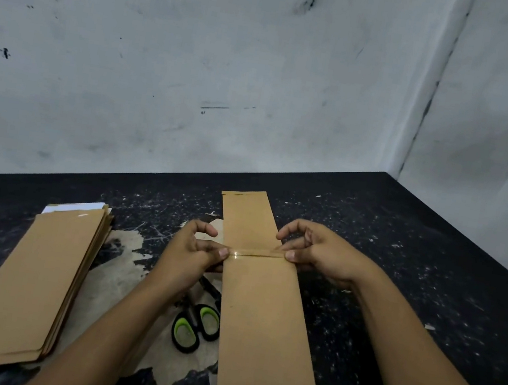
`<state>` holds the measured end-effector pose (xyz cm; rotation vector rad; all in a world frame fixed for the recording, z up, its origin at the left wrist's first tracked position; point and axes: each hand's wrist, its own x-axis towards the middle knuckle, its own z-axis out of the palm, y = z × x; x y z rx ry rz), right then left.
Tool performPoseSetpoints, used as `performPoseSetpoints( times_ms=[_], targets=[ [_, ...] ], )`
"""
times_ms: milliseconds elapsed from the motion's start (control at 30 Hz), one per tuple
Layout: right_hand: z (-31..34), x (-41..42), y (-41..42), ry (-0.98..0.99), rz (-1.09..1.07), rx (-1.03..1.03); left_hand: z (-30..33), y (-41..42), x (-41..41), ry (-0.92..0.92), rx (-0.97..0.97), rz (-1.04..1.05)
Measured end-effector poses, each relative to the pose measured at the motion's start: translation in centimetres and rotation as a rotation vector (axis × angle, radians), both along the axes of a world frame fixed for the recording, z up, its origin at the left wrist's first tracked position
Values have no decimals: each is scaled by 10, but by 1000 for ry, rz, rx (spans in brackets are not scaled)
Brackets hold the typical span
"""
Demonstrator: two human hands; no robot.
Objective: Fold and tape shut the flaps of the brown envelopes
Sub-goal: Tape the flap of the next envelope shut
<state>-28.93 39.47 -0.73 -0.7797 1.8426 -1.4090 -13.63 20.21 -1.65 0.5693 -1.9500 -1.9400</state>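
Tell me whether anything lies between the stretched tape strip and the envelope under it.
Nothing visible does. The left hand and right hand pinch the ends of the tape strip directly over bare envelope; the scissors lie beside it, left.

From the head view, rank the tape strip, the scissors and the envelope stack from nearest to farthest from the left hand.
1. Tape strip: pinched at its left end by the left hand, stretched across the envelope.
2. Scissors: just below the hand, beside the envelope's left edge.
3. Envelope stack: farthest, off to the left.
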Motion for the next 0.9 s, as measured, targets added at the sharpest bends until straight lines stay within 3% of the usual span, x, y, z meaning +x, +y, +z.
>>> performPoseSetpoints(
  times_ms=[400, 667, 900],
  targets=[
    [-6, -3, 5, -249, 32, -83, -5, -15, 0, -5, -8, 67],
    [-2, 6, 3, -152, 212, 156, -8, -23, -3, 64, 82, 196],
    [-9, 1, -17, -84, -162, -28, -3, -38, -1, 62, 73, 301]
  ],
)
